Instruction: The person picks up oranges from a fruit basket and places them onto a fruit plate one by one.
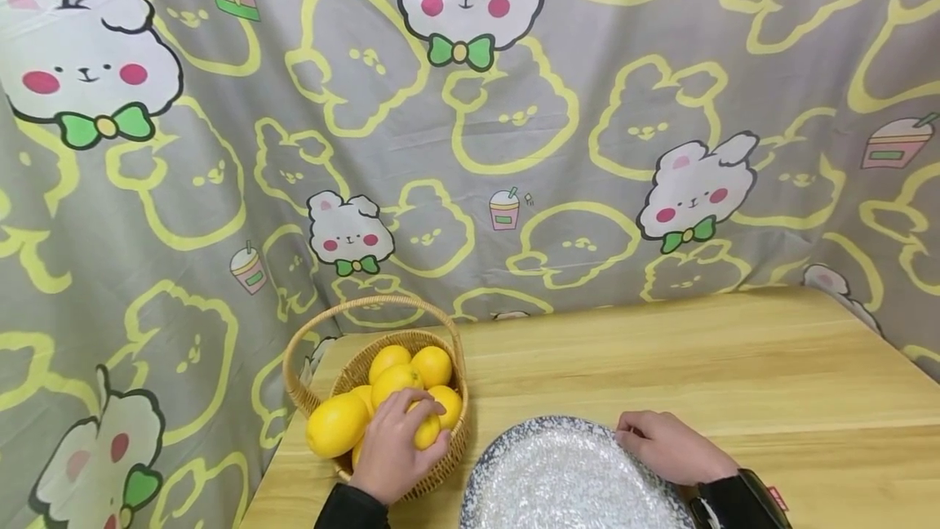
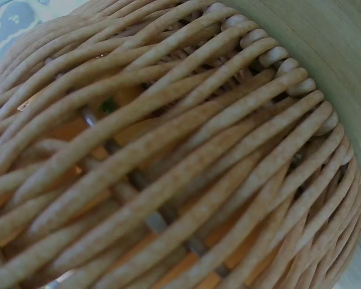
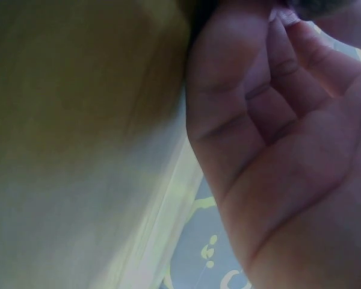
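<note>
A wicker basket (image 1: 454,464) with a tall arched handle holds several yellow lemons (image 1: 338,424) at the left of the table. My left hand (image 1: 396,439) reaches over the basket's near side, its fingers and thumb curled round one lemon (image 1: 427,433) that they partly hide. In the left wrist view the basket's woven wall (image 2: 168,156) fills most of the picture, with yellow-orange fruit showing through its gaps. A speckled plate (image 1: 565,472) with a dark rim lies at the front. My right hand (image 1: 671,446) grips its right edge, fingers curled at the rim; the right wrist view shows the palm (image 3: 289,162).
The wooden table (image 1: 661,357) reaches back to a grey curtain (image 1: 470,137) printed with white rabbits and yellow outlines. The basket handle (image 1: 374,300) arches up over the far left side of the fruit. The plate's near part runs out of the head view.
</note>
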The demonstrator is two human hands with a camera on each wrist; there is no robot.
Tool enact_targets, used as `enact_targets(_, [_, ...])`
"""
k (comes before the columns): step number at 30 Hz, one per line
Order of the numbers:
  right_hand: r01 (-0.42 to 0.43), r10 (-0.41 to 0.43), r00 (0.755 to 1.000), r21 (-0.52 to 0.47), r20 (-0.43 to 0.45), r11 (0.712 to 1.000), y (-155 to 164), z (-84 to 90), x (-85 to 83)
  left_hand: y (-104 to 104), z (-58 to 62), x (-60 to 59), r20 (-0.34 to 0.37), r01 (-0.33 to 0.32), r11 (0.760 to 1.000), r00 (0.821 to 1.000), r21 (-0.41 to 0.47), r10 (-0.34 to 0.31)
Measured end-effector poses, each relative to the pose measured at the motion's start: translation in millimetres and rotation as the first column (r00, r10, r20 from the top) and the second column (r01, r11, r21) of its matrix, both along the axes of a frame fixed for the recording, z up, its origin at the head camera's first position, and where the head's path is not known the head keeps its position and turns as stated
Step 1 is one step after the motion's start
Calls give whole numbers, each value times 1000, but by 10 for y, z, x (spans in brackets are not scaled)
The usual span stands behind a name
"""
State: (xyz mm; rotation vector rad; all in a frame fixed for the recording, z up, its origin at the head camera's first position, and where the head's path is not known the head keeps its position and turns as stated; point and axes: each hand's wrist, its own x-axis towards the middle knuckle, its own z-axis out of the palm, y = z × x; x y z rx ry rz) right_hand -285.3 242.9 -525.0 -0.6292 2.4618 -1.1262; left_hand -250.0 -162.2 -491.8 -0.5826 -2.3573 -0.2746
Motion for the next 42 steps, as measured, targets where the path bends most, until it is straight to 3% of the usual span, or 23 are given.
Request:
enact_targets(28, [17,-16,1000,27,-16,999,-13,37,26,2,19,4,10,-3,1000,1000,6,3])
enact_targets(42, [0,0,1000,18,-4,1000,-9,60,23,23,9,24,-26,-20,1000,999,-4,20])
